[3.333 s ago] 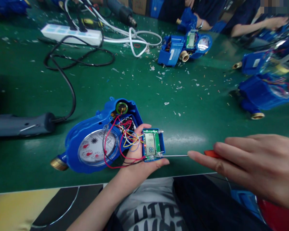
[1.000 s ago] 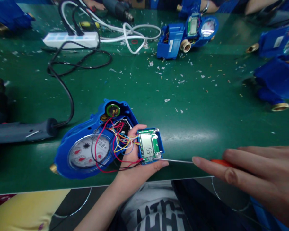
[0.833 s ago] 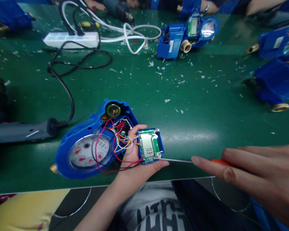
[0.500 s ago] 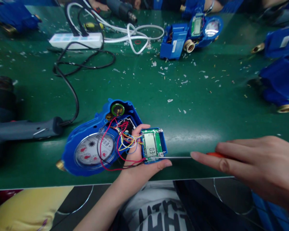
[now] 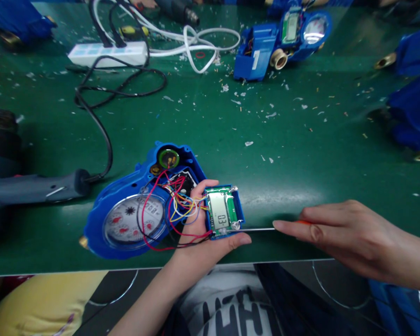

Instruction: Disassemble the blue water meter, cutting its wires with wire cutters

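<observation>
My left hand (image 5: 210,245) is wrapped round a small circuit board with a display (image 5: 218,210), set in a blue frame. Red, black, yellow, white and blue wires (image 5: 177,205) run from the board into the open housing of a blue water meter (image 5: 103,210), which lies on the bench just left of that hand. Closed round the orange handle of a screwdriver (image 5: 257,229) is my right hand (image 5: 336,238), its index finger stretched along the thin shaft. The shaft reaches the lower edge of the board, close to a clear blob at the corner; the exact tip is hard to make out.
A heat gun (image 5: 38,189) lies at the left, its black cord leading to a white power strip (image 5: 108,54). More blue meters stand at the back (image 5: 255,51) and right (image 5: 415,107). White scraps dot the green bench (image 5: 210,116). A person in yellow (image 5: 45,303) is at lower left.
The view has shifted slightly. My right hand and the screwdriver have moved a little to the left. The left hand keeps its hold on the circuit board.
</observation>
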{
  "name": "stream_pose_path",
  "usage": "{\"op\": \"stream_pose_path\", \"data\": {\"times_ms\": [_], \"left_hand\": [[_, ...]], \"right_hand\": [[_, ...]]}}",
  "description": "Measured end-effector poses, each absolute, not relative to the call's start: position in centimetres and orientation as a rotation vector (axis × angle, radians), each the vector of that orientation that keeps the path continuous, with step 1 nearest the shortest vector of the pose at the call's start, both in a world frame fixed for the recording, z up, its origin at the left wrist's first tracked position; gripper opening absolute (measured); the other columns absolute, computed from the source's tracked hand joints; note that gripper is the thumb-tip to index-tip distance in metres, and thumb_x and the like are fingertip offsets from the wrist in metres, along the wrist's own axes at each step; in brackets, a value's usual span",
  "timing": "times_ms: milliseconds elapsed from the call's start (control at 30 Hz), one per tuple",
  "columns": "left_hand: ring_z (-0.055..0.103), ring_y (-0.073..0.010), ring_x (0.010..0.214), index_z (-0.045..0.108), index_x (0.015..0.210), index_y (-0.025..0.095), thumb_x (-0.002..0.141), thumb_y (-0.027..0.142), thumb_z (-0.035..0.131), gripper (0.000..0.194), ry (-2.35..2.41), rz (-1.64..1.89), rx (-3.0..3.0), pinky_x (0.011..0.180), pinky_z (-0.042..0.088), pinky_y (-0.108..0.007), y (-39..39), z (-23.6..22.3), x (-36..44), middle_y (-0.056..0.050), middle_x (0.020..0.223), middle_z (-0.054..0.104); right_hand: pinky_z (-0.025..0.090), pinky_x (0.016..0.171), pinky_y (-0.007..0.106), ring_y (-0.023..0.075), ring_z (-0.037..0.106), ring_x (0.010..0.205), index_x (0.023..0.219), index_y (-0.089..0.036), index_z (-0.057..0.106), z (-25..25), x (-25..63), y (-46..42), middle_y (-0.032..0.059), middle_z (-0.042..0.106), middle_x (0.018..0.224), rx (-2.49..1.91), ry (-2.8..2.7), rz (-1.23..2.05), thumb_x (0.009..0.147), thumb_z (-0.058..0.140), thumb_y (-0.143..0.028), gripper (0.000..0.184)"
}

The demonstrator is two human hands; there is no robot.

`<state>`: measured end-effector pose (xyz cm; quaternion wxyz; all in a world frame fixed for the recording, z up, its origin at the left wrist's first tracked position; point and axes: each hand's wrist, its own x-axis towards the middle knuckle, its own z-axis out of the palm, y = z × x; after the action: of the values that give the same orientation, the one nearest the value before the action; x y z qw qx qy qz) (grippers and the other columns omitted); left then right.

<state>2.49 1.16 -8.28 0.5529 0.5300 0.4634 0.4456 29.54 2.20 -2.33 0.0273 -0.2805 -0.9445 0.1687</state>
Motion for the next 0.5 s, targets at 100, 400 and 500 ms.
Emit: {"op": "stream_pose_path", "data": {"times_ms": [100, 400, 500], "left_hand": [[0.058, -0.0115, 0.082, 0.039, 0.126, 0.038, 0.062, 0.034, 0.091, 0.082, 1.125, 1.047, 1.287, 0.069, 0.049, -0.021, 1.0, -8.4, 2.4, 0.006, 0.105, 0.052], [0.054, -0.0159, 0.096, 0.044, 0.124, 0.038, 0.063, 0.051, 0.087, 0.076, 1.229, 1.046, 1.417, 0.079, 0.048, -0.026, 0.9, -8.3, 2.1, 0.003, 0.117, 0.045], [0.055, -0.0154, 0.092, 0.044, 0.125, 0.038, 0.062, 0.05, 0.087, 0.077, 1.239, 1.044, 1.399, 0.075, 0.049, -0.025, 0.9, -8.1, 2.1, 0.002, 0.116, 0.046]], "right_hand": [[0.026, 0.05, 0.027, 0.0113, 0.046, 0.056, 0.146, -0.019, 0.04, -3.0, 29.6, 2.1, -0.0014, 0.05, 0.071, -0.838, -2.835, 0.619, 0.105, 0.031, -0.019, 0.042], [0.04, 0.057, 0.022, 0.0109, 0.054, 0.068, 0.147, -0.024, 0.039, -4.2, 28.7, 1.5, -0.0002, 0.056, 0.08, -0.989, -2.476, 0.698, 0.101, 0.043, -0.012, 0.048], [0.045, 0.06, 0.024, 0.0125, 0.056, 0.069, 0.146, -0.021, 0.042, -5.1, 28.5, 1.4, 0.0015, 0.058, 0.084, -1.258, -2.452, 0.397, 0.1, 0.047, -0.014, 0.047]]}}
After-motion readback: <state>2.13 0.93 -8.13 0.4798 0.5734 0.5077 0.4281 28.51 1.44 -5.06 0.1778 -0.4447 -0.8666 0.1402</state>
